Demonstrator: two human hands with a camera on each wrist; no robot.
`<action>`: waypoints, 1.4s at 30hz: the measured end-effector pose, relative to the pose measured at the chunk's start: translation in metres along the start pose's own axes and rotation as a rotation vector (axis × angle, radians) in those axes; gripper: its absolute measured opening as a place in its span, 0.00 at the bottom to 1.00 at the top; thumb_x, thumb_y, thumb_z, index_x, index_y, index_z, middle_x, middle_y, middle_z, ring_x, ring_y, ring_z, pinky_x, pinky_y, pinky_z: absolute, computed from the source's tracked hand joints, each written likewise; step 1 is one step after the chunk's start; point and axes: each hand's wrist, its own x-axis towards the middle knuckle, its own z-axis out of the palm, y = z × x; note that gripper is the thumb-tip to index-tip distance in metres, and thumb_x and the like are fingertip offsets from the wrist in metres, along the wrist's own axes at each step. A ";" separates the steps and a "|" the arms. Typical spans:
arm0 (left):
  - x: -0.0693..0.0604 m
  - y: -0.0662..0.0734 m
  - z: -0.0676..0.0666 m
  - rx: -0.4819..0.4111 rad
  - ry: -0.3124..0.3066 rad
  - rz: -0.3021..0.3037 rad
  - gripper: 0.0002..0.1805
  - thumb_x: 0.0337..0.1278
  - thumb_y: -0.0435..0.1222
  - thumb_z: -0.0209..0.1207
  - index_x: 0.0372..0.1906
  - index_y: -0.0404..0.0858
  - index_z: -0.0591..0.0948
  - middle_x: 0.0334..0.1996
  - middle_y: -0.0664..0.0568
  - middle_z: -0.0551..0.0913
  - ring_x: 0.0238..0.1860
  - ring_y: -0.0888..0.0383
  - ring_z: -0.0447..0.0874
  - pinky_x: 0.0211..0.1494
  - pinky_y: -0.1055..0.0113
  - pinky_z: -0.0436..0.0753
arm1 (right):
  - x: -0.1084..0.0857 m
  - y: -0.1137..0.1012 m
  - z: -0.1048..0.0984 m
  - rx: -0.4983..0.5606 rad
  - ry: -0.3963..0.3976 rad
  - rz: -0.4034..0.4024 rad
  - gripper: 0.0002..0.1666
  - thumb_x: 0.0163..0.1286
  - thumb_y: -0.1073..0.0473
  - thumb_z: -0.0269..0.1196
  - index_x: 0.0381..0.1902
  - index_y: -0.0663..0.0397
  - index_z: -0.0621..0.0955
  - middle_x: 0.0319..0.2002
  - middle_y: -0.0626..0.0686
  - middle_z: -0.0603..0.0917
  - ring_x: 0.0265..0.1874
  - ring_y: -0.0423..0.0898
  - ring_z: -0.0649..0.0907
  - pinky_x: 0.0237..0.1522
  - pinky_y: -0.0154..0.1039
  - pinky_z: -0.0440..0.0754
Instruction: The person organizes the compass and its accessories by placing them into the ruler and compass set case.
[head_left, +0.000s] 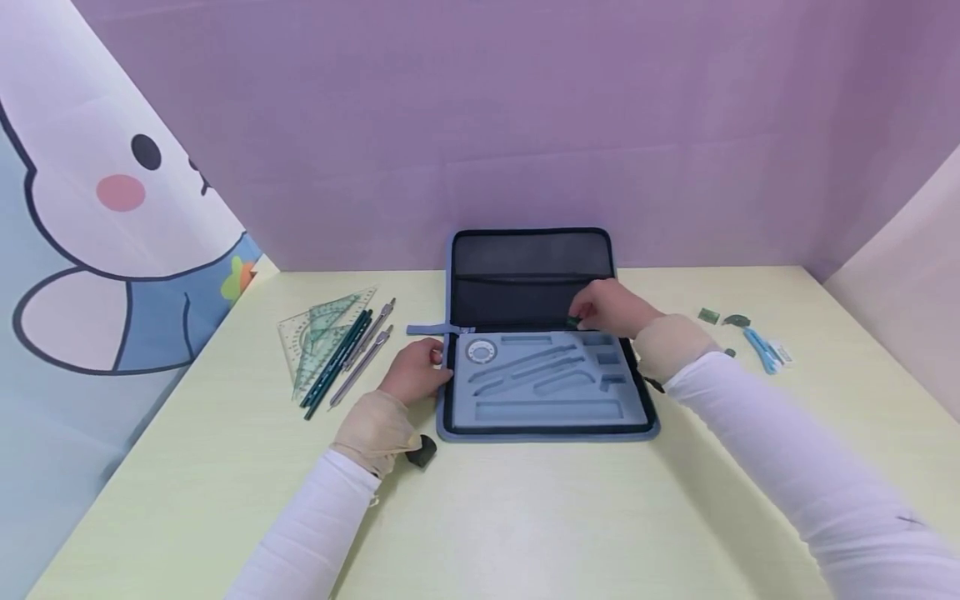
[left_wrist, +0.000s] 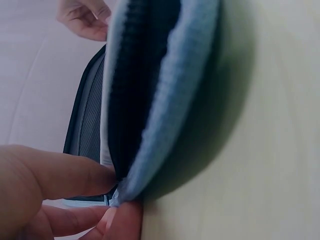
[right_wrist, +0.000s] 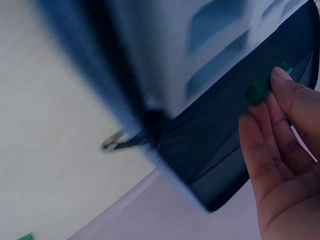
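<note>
The right hand (head_left: 617,309) pinches a green block (right_wrist: 260,91) between its fingers over the open case (head_left: 547,436), clear in the right wrist view but mostly hidden from the head camera; the left hand's (head_left: 412,371) fingers grip the case's left edge. The left wrist view blurs that edge and hides the tray's (head_left: 463,404) slots. Beneath is a pale counter (head_left: 525,525), behind it purple cloth (head_left: 525,125).

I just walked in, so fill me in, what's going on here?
A person's right hand pinches a green piece over an open case, while the left hand holds the case's left edge. A round white piece sits in the tray. Set squares, pencils and compasses lie to the left; a blue tool to the right.
</note>
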 end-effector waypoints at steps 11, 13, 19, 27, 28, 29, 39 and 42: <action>0.000 -0.001 0.001 -0.003 -0.001 0.000 0.23 0.51 0.30 0.60 0.54 0.27 0.73 0.35 0.50 0.75 0.22 0.61 0.78 0.40 0.67 0.80 | 0.019 -0.030 0.011 0.062 -0.114 -0.017 0.12 0.57 0.72 0.65 0.40 0.62 0.84 0.38 0.56 0.84 0.38 0.49 0.81 0.44 0.45 0.81; -0.001 -0.001 0.001 -0.005 0.000 0.001 0.23 0.51 0.30 0.61 0.54 0.27 0.73 0.34 0.50 0.75 0.21 0.61 0.78 0.39 0.67 0.80 | 0.021 -0.033 0.013 0.060 -0.126 -0.027 0.11 0.57 0.72 0.65 0.40 0.62 0.84 0.38 0.56 0.84 0.39 0.49 0.81 0.44 0.44 0.81; -0.002 0.000 0.001 -0.008 0.004 0.004 0.23 0.51 0.30 0.60 0.54 0.27 0.73 0.34 0.50 0.75 0.21 0.61 0.78 0.39 0.67 0.80 | 0.023 -0.036 0.017 0.020 -0.156 -0.046 0.08 0.56 0.72 0.66 0.36 0.61 0.83 0.36 0.55 0.84 0.38 0.49 0.82 0.44 0.43 0.80; -0.003 0.001 0.000 -0.013 0.007 -0.009 0.22 0.52 0.30 0.60 0.54 0.27 0.73 0.34 0.50 0.75 0.20 0.61 0.77 0.36 0.68 0.80 | 0.026 -0.040 0.019 0.017 -0.156 -0.065 0.08 0.56 0.72 0.66 0.35 0.61 0.83 0.35 0.54 0.84 0.37 0.48 0.81 0.43 0.43 0.81; -0.003 0.001 0.000 -0.012 0.007 -0.008 0.22 0.52 0.30 0.60 0.54 0.27 0.73 0.34 0.50 0.75 0.20 0.61 0.77 0.36 0.68 0.80 | 0.026 -0.040 0.020 0.014 -0.156 -0.073 0.08 0.56 0.72 0.66 0.35 0.61 0.83 0.35 0.54 0.84 0.37 0.48 0.81 0.43 0.43 0.81; -0.003 0.001 0.000 -0.013 0.005 -0.007 0.23 0.52 0.30 0.60 0.54 0.27 0.73 0.34 0.50 0.75 0.20 0.61 0.77 0.37 0.68 0.80 | 0.027 -0.041 0.020 0.010 -0.156 -0.081 0.08 0.56 0.72 0.66 0.35 0.61 0.84 0.35 0.55 0.84 0.37 0.48 0.81 0.43 0.43 0.81; -0.003 0.002 0.000 -0.005 0.002 -0.005 0.23 0.52 0.30 0.60 0.55 0.27 0.73 0.34 0.50 0.75 0.20 0.61 0.78 0.39 0.67 0.80 | 0.030 -0.043 0.023 -0.003 -0.162 -0.085 0.08 0.56 0.71 0.66 0.36 0.60 0.84 0.35 0.54 0.84 0.36 0.47 0.81 0.42 0.42 0.80; -0.003 0.002 -0.001 -0.005 0.005 0.004 0.23 0.52 0.30 0.60 0.54 0.27 0.73 0.33 0.50 0.75 0.20 0.61 0.78 0.41 0.66 0.80 | 0.030 -0.043 0.024 -0.001 -0.157 -0.085 0.08 0.57 0.71 0.66 0.36 0.59 0.84 0.35 0.54 0.84 0.36 0.47 0.81 0.41 0.42 0.80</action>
